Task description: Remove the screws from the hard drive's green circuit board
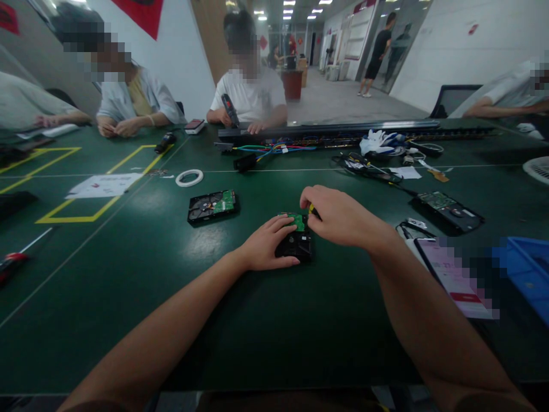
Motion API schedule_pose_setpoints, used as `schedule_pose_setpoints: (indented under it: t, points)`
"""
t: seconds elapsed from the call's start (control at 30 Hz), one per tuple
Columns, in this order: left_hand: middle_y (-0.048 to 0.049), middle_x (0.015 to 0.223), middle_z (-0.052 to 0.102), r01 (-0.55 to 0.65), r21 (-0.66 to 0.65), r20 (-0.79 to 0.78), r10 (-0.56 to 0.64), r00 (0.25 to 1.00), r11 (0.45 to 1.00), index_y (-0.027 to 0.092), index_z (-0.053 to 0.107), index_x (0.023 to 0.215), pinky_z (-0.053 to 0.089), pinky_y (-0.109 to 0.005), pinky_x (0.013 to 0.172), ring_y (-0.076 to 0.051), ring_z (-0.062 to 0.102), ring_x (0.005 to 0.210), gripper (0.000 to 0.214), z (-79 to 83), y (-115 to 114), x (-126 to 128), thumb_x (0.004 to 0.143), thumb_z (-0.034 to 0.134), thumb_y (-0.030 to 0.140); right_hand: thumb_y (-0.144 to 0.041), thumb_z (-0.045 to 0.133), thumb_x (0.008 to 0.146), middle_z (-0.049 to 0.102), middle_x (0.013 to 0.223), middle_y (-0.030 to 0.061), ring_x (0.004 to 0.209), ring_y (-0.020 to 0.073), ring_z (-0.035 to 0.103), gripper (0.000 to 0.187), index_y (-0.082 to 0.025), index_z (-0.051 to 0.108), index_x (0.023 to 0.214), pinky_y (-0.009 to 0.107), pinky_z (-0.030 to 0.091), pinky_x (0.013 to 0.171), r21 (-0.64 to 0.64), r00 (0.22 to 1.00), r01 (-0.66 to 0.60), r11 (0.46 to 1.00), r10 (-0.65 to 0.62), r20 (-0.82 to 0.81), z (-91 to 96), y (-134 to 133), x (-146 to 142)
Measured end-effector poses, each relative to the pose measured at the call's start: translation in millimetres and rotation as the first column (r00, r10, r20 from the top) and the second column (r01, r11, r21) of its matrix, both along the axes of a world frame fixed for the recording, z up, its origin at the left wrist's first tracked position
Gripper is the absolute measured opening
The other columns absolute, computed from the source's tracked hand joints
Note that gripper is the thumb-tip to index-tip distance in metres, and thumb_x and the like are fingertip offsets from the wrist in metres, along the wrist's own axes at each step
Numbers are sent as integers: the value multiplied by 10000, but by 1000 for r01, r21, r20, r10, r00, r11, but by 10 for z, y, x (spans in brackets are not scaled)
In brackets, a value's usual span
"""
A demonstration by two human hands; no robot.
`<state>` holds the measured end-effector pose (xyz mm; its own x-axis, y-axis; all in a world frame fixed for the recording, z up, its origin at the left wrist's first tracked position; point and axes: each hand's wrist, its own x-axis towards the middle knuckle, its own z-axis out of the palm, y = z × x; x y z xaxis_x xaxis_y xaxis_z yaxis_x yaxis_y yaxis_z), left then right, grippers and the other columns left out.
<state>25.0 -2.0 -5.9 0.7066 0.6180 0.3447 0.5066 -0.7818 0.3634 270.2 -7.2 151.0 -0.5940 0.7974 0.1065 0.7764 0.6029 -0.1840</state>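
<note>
A hard drive (303, 245) lies on the green table in front of me, its green circuit board facing up. My left hand (268, 243) holds it from the left, fingers across the top and thumb along the near edge. Closed round a small yellow-and-black handle, apparently a screwdriver (314, 212), my right hand (338, 216) is at the drive's far right corner. The tool's tip is hidden by the hand. Another hard drive (213, 206) sits board side up to the far left, and a third hard drive (448, 210) is off to the right.
A tape roll (189, 178) and paper sheet (103, 186) lie left; a red-handled screwdriver (17, 260) is at the far left. Rails with cables (283, 146) cross the back. A phone (454, 274) and blue bin (527, 269) stand right. Several people sit around the table.
</note>
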Motion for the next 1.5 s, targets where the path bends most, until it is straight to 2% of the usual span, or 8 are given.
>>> schedule_pose_setpoints:
  t: [0.17, 0.3, 0.73, 0.87, 1.07, 1.17, 1.37, 1.5]
  points:
    - [-215, 1719, 501, -9, 14, -4, 9, 1000, 1000, 211, 533, 1617, 355, -696, 1359, -434, 427, 1647, 884, -11, 4, -8, 971, 735, 780, -99, 543, 942, 774, 1209, 131, 1040, 263, 698, 260, -179, 646, 1168, 364, 470, 918, -33, 997, -54, 998, 52, -63, 21, 15, 39]
    - [-208, 1733, 487, -6, 8, -17, 6, 1000, 1000, 213, 525, 1627, 358, -696, 1359, -437, 407, 1659, 897, -17, 10, -12, 968, 741, 781, -87, 552, 933, 786, 1212, 125, 1053, 257, 716, 282, -180, 646, 1183, 349, 482, 922, -60, 994, -43, 997, 36, -106, 22, 40, 68]
    - [-217, 1708, 513, -4, 20, -2, 4, 1000, 1000, 202, 532, 1625, 377, -686, 1351, -441, 423, 1647, 897, -16, 0, -4, 968, 742, 776, -145, 610, 983, 807, 1178, 153, 1036, 307, 744, 314, -155, 634, 1295, 383, 475, 847, 9, 992, 122, 992, -122, -33, 8, -7, 5]
    - [-206, 1721, 502, -12, 11, 7, 12, 1000, 1000, 215, 531, 1633, 368, -693, 1354, -444, 422, 1647, 896, -14, 1, -1, 964, 754, 767, -242, 668, 1022, 815, 1166, 162, 1012, 319, 755, 305, -153, 633, 1311, 381, 462, 802, 32, 982, 187, 982, -188, 20, 7, 8, -23]
    - [-235, 1711, 505, -5, 20, -5, 5, 1000, 1000, 168, 542, 1620, 360, -672, 1363, -447, 431, 1639, 909, -17, 6, -10, 965, 753, 763, -364, 663, 1067, 818, 1047, 156, 943, 342, 755, 256, -174, 670, 1239, 389, 432, 740, 46, 966, 243, 969, -246, 75, 11, 14, -41]
    - [-222, 1721, 498, -8, 19, -18, 9, 1000, 1000, 189, 521, 1636, 367, -690, 1353, -444, 415, 1651, 901, -21, 10, -12, 977, 736, 764, -294, 645, 1059, 812, 1085, 160, 958, 332, 746, 231, -163, 665, 1247, 396, 446, 765, 21, 979, 197, 980, -198, 52, 9, 18, -6]
    - [-223, 1716, 504, -13, 11, -19, 13, 1000, 1000, 189, 534, 1622, 365, -694, 1353, -442, 415, 1653, 897, -17, 9, -8, 972, 732, 775, -98, 621, 956, 809, 1147, 108, 1026, 265, 727, 198, -183, 711, 1110, 363, 476, 889, -38, 998, -48, 998, 46, -37, 3, 54, 70]
    - [-222, 1719, 501, -10, 15, -11, 10, 1000, 1000, 185, 543, 1613, 348, -685, 1365, -442, 420, 1650, 893, -7, 4, -4, 969, 741, 770, -66, 586, 933, 804, 1162, 115, 1021, 257, 722, 265, -171, 718, 1138, 358, 486, 901, -65, 997, -61, 996, 58, -55, 8, 50, 59]
